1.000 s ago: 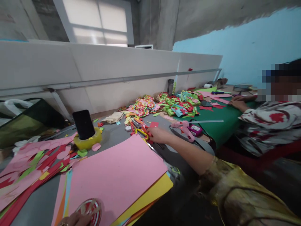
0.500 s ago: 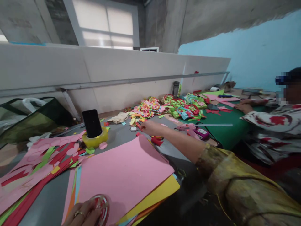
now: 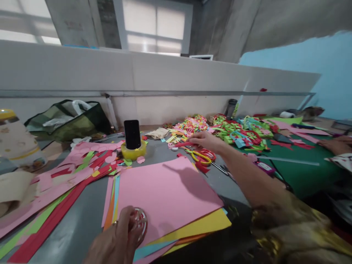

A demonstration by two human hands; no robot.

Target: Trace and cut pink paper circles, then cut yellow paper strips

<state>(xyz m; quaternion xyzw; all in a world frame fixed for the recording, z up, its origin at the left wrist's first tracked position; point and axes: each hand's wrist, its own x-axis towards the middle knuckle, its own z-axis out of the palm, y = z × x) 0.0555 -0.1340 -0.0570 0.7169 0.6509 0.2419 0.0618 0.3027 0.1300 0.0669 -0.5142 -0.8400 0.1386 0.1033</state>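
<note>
My left hand (image 3: pixel 115 234) is closed around a round red-and-clear disc (image 3: pixel 141 223), resting on the near left part of a pink paper sheet (image 3: pixel 162 190). That sheet tops a stack with yellow paper (image 3: pixel 203 227) showing below. Beyond the stack, my right hand (image 3: pixel 206 142) pinches a slim red pen-like stick (image 3: pixel 180 145), its tip pointing left. Just under this hand lie scissors with yellow handles (image 3: pixel 200 158) and others with red handles (image 3: pixel 210 156). A small white round piece (image 3: pixel 174 149) lies below the stick.
A phone (image 3: pixel 132 134) stands in a yellow tape roll (image 3: pixel 134 151). Paper strips (image 3: pixel 68 183) cover the left side. Coloured paper pieces (image 3: pixel 236 130) are heaped at the back. A glue gun (image 3: pixel 264 167) lies right, near another person's hand (image 3: pixel 335 145). A bottle (image 3: pixel 20 146) stands far left.
The view has turned left, bringing the bottle in. My right hand has risen slightly with the red stick, uncovering the scissors. My left hand still holds the disc on the pink sheet.
</note>
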